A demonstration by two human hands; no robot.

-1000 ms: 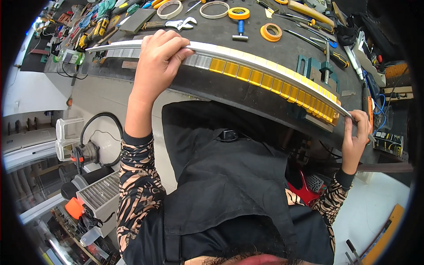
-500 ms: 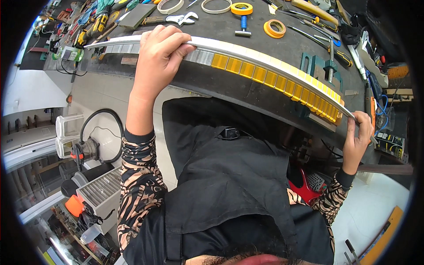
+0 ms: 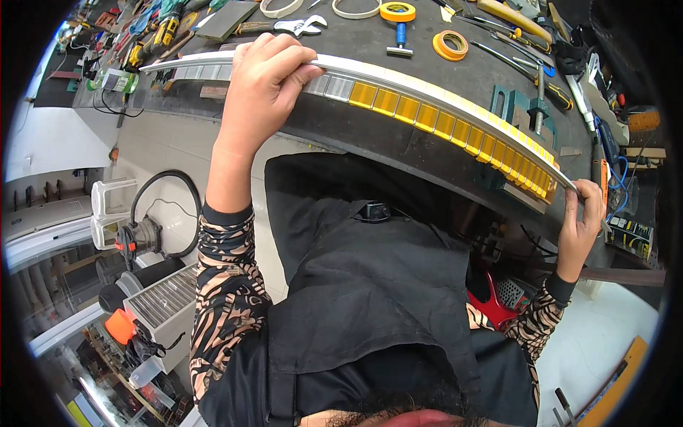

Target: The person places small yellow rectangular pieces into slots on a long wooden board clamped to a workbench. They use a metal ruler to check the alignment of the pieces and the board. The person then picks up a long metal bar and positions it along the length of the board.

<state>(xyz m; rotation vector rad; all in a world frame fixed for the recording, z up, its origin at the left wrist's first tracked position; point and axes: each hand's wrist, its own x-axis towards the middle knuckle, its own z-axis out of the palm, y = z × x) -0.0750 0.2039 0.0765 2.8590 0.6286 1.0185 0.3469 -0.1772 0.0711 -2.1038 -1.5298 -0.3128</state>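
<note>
A long, narrow metal strip [image 3: 455,104] spans the front of the workbench, with a row of square segments along its near side. The segments look silver toward the left and shiny yellow toward the right. My left hand [image 3: 269,89] is closed over the strip's left-middle part, thumb on the near side and fingers over the far edge. At the right end, my right hand [image 3: 583,222] pinches the strip's tip between thumb and fingers. Beneath the right part of the strip is a green vise [image 3: 501,104] with a threaded screw, partly hidden.
Behind the strip on the dark bench [image 3: 370,53] lie an adjustable wrench [image 3: 302,26], an orange tape roll [image 3: 450,46], a yellow tape roll [image 3: 397,12] and a blue-handled tool [image 3: 400,34]. Pliers [image 3: 537,77] and several tools crowd the right; a yellow-black power tool [image 3: 165,32] lies left.
Both hands keep the same hold on the strip. The bench, strip and hands sit slightly farther right in the picture, as the view has shifted a little.
</note>
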